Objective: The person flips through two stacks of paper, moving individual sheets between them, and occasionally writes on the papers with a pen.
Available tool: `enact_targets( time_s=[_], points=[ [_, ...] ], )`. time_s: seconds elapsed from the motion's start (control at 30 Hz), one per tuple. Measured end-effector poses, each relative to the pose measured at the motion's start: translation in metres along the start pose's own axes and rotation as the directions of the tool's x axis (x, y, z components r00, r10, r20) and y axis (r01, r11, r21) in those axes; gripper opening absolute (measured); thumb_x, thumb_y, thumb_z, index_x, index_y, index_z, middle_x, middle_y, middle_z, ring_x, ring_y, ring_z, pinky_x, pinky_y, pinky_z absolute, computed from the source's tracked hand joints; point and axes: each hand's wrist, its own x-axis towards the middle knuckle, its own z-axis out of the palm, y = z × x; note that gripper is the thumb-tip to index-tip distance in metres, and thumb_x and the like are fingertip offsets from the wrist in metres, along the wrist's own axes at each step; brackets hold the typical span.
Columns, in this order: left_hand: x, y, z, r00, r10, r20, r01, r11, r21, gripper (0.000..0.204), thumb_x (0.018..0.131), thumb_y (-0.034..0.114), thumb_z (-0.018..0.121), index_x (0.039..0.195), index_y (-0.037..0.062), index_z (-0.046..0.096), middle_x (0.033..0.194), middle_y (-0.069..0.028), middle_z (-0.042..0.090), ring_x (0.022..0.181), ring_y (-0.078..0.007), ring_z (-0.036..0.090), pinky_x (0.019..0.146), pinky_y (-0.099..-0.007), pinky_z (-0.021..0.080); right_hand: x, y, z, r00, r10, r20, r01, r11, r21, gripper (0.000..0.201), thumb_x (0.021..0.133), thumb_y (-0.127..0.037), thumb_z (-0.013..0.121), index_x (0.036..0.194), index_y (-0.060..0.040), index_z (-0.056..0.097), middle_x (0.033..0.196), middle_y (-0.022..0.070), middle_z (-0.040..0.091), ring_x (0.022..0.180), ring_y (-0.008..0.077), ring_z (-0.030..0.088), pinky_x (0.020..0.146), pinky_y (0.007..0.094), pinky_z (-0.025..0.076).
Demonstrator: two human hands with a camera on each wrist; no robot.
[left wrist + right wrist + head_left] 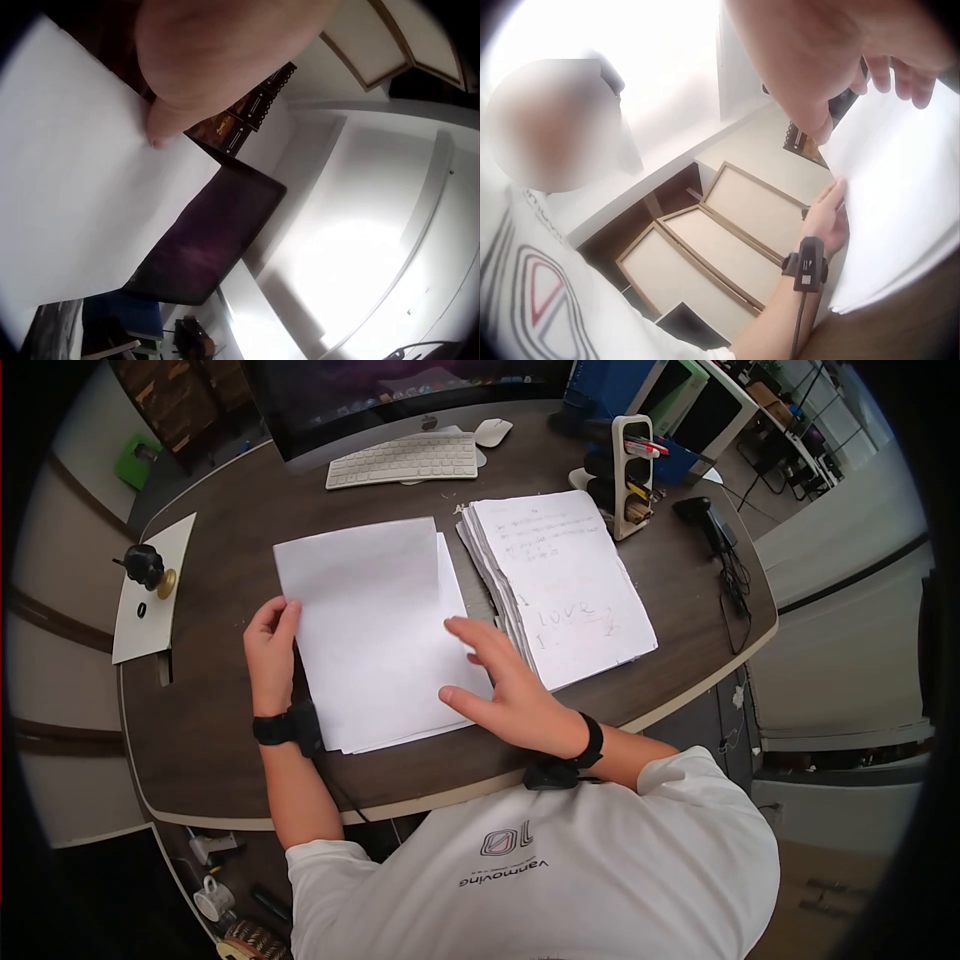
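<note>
A blank white sheet of paper [360, 610] is raised at its far end over more white paper [453, 585] on the desk. My left hand [270, 645] pinches the sheet's left edge between thumb and fingers; the left wrist view shows the thumb lying flat on the paper [82, 172]. Over the right side of the sheet hovers my right hand [522, 695], fingers spread and holding nothing. In the right wrist view its fingers hang above the white paper [900, 187]. Just right of it lies a thick stack of pages [570, 575] with handwriting on top.
Behind the papers stand a keyboard [402, 460], a mouse [493, 432] and a monitor [400, 395]. A pen holder [632, 480] is at the back right, near a black handheld scanner [712, 525] with a coiled cable. At far left, a white board [150, 620] carries a small black object [145, 565].
</note>
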Motion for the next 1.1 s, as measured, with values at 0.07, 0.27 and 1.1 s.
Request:
enact_targets(
  time_s=[0.07,0.27,1.1],
  points=[
    [0.002,-0.005,-0.004,0.997,-0.066,0.028,0.07,0.976,-0.208,0.022,0.105,0.015,0.071,0.117,-0.0041,0.074,0.098,-0.0007,0.074,0.082,-0.0082,0.065,0.072,-0.0266,0.052,0.004,-0.006,-0.014,0.997,-0.039,-0.07,0.037,0.999,-0.031,0.078,0.098,-0.027,0.078,0.16,0.0024,0.04,0.159,0.0253,0.045,0.146,0.0376,0.048,0.117,0.0446,0.044],
    [-0.008,-0.005,-0.006,0.986,0.049,0.162,0.074,0.736,-0.673,0.016,0.107,0.009,0.068,0.12,0.0028,0.073,0.112,-0.0071,0.078,0.1,-0.0162,0.074,0.09,-0.0323,0.059,0.045,-0.019,-0.038,1.0,-0.021,-0.002,0.021,0.998,-0.06,0.072,0.098,-0.026,0.079,0.157,0.0015,0.048,0.151,0.0207,0.058,0.139,0.0278,0.056,0.114,0.0407,0.046],
    [0.008,-0.017,0.022,0.997,0.069,-0.035,-0.052,0.929,0.368,0.022,0.098,0.017,0.077,0.097,-0.0029,0.069,0.081,-0.0051,0.065,0.072,-0.011,0.055,0.067,-0.0301,0.048,0.046,0.087,-0.224,0.883,0.36,-0.299,-0.399,0.914,-0.077,0.045,0.103,-0.031,0.073,0.126,0.0069,0.066,0.103,0.0118,0.077,0.086,0.0149,0.072,0.077,0.0322,0.058]
  ],
)
